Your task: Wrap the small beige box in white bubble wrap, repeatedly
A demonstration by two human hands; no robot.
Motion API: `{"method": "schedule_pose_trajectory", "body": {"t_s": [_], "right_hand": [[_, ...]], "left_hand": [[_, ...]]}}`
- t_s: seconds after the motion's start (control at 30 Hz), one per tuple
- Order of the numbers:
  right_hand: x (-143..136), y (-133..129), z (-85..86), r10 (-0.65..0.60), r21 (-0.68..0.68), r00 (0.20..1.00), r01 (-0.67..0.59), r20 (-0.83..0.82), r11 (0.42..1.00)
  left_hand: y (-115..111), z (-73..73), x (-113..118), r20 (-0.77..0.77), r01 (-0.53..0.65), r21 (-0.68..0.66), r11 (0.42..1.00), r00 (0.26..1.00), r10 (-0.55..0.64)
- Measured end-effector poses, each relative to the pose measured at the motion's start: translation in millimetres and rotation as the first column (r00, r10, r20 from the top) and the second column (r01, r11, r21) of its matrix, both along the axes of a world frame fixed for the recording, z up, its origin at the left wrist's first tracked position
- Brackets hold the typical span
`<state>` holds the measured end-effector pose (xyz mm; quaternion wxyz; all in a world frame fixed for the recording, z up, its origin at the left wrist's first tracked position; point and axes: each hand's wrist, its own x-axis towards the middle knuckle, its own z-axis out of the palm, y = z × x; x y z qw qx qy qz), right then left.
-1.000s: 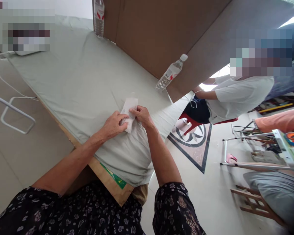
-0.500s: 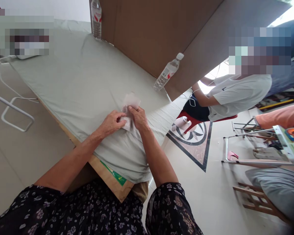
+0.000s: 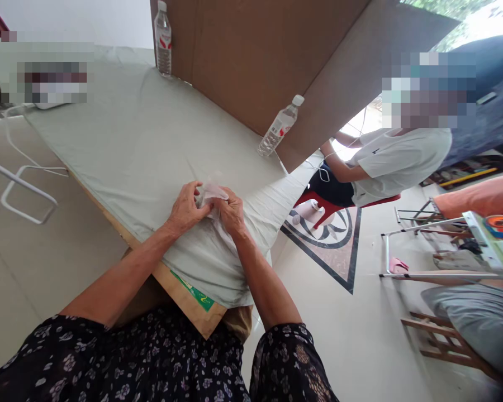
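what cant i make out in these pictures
All in the head view:
Wrap: partly hidden by the left hand and right hand.
Co-worker: hands, mostly behind the cardboard.
White object: top, under pixel blocks.
Small table: one end, cut off by the right edge.
Near bottle: fine label print, too small.

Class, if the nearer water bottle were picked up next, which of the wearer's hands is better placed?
Probably the right hand: it is nearer that bottle, with the left hand farther away. It seems to pinch thin white material, so should release that first.
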<state>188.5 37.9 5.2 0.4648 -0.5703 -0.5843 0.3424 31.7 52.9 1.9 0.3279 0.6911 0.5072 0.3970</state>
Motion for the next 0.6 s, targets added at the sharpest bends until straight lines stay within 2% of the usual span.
{"method": "schedule_pose_trajectory", "body": {"t_s": [0.1,0.27,0.33,0.4,0.5,0.6], "right_hand": [[8,-9,-1.6,0.045,0.099,0.992,-0.056,0.114,0.994],[25,-29,-2.0,0.238,0.171,0.942,-0.282,0.236,0.944],[27,-33,-2.3,0.243,0.179,0.909,-0.315,0.339,0.932],[25,-30,-2.0,0.192,0.196,0.899,-0.286,0.393,0.938],[18,-21,2.1,0.151,0.183,0.940,-0.213,0.305,0.960],[13,-12,9.9,0.188,0.010,0.982,-0.188,0.005,0.982]], "left_hand": [[4,-1.0,-3,0.019,0.082,0.051,0.995,0.996,-0.083],[5,1.5,-5,0.141,0.227,-0.101,0.969,0.967,-0.212],[6,2.5,-3,0.197,0.245,-0.143,0.959,0.957,-0.215],[8,4.1,-1,0.232,0.235,-0.161,0.959,0.953,-0.195],[12,9.4,1,0.295,0.199,-0.175,0.964,0.945,-0.142],[13,17.2,-5,0.401,0.244,-0.238,0.940,0.906,-0.133]]}}
